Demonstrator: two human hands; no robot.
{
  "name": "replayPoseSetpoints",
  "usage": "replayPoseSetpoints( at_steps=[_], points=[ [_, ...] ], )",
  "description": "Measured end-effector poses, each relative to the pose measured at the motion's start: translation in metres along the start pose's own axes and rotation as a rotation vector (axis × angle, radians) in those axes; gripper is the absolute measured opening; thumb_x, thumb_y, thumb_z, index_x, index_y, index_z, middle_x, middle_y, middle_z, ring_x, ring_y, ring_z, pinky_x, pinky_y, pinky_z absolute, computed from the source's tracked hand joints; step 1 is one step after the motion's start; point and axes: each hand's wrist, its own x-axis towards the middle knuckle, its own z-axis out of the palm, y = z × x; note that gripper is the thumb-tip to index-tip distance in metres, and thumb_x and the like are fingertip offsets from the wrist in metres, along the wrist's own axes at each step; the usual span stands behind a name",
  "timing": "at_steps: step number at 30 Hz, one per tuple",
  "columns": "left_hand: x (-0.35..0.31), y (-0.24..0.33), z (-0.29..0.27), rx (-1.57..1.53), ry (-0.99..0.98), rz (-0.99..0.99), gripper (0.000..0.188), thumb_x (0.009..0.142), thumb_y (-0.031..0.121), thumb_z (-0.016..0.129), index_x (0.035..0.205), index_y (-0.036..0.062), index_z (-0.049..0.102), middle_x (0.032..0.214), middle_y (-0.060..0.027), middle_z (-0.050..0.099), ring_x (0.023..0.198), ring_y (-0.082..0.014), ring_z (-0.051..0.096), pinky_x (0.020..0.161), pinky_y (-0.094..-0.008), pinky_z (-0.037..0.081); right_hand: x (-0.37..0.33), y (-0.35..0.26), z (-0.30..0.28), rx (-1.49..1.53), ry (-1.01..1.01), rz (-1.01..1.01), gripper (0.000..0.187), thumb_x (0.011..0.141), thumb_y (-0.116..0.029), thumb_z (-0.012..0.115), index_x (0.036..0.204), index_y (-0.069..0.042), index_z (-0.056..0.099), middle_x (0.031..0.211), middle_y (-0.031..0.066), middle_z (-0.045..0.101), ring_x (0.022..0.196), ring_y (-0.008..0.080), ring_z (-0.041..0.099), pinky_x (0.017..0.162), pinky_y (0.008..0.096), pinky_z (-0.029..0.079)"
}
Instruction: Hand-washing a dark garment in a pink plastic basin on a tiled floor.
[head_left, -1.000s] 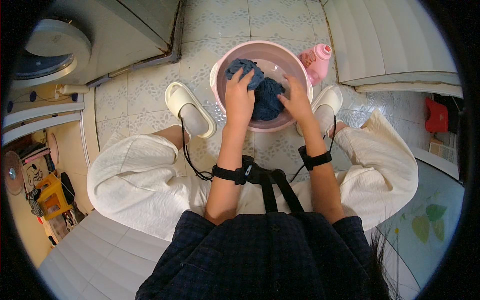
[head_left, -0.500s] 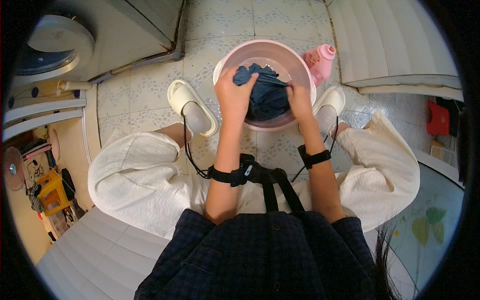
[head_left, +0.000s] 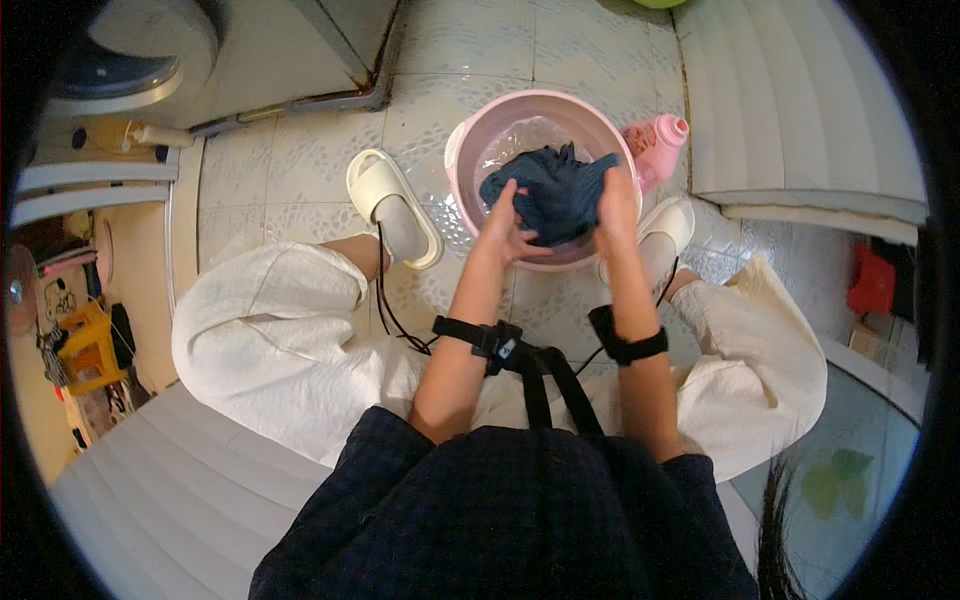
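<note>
A bunched dark blue cloth (head_left: pixel 560 195) lies wet in a round pink basin (head_left: pixel 468 205) on the tiled floor. My left hand (head_left: pixel 507 225) cups the cloth's near left side, its fingers around the bunch and spread somewhat apart. At the right side my right hand (head_left: pixel 617 207) is closed on a fold of the same cloth, near the basin's right rim. Some fingers of the right hand are hidden behind the fabric. Clear water with foam or glare shows past the cloth's far left side.
A pink bottle (head_left: pixel 657 150) stands against the basin's right side. My slippered feet (head_left: pixel 395 210) flank the basin. A front-loading washing machine (head_left: pixel 200 75) is at the far left, a white panelled surface (head_left: pixel 800 100) at the far right. A yellow stool (head_left: pixel 88 350) shows at the left.
My left hand has moved toward me and right, from the cloth's far left side to its near side. My right hand has shifted slightly right. The cloth is bunched up differently.
</note>
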Motion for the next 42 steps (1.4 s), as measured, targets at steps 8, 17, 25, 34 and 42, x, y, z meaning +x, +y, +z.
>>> replayPoseSetpoints(
  at_steps=[8, 17, 25, 34, 42],
  points=[
    [0.024, -0.031, -0.015, -0.272, -0.212, 0.186, 0.043, 0.09, 0.044, 0.043, 0.115, 0.0099, 0.053, 0.104, -0.0085, 0.059, 0.093, -0.0204, 0.058, 0.083, -0.0373, 0.048, -0.078, 0.004, 0.059, -1.003, -0.365, -0.683, 0.013, 0.083, -0.019, 0.05, 0.082, -0.006, 0.053, 0.071, 0.0167, 0.059, 0.061, 0.0348, 0.059, 0.056, 0.0428, 0.047],
    [0.073, -0.053, -0.056, -0.442, -0.484, 0.549, 0.035, 0.086, 0.035, 0.045, 0.1, 0.0059, 0.058, 0.104, -0.0127, 0.061, 0.095, -0.0255, 0.057, 0.087, -0.0441, 0.043, -0.092, 0.017, 0.052, -1.153, -0.575, -0.84, 0.032, 0.077, -0.028, 0.055, 0.053, -0.008, 0.057, 0.054, 0.0178, 0.054, 0.047, 0.0345, 0.054, 0.046, 0.0429, 0.044],
    [0.073, -0.08, -0.034, -0.464, -0.177, 0.606, 0.027, 0.084, 0.031, 0.048, 0.097, 0.0087, 0.057, 0.096, -0.0098, 0.06, 0.083, -0.0245, 0.06, 0.075, -0.0378, 0.049, -0.064, 0.019, 0.037, -1.462, -0.602, -0.822, 0.027, 0.077, -0.026, 0.056, 0.059, -0.007, 0.058, 0.058, 0.0174, 0.059, 0.05, 0.0323, 0.058, 0.046, 0.0414, 0.046],
    [0.065, -0.055, -0.044, -0.599, -0.479, 0.046, 0.04, 0.085, 0.04, 0.043, 0.103, 0.0074, 0.055, 0.102, -0.0102, 0.059, 0.094, -0.0277, 0.057, 0.086, -0.0423, 0.046, -0.075, -0.009, 0.063, -1.289, -0.507, -1.148, 0.02, 0.077, -0.017, 0.051, 0.06, -0.008, 0.057, 0.061, 0.0132, 0.058, 0.05, 0.031, 0.057, 0.043, 0.0443, 0.044],
    [0.071, -0.06, -0.052, -0.606, -0.333, 0.165, 0.041, 0.087, 0.034, 0.04, 0.112, 0.0049, 0.055, 0.114, -0.0105, 0.056, 0.1, -0.026, 0.055, 0.091, -0.0387, 0.043, -0.064, 0.008, 0.058, -1.577, -0.598, -0.65, 0.017, 0.075, -0.02, 0.053, 0.071, -0.007, 0.063, 0.076, 0.0161, 0.062, 0.061, 0.0306, 0.06, 0.059, 0.04, 0.05]
  ],
)
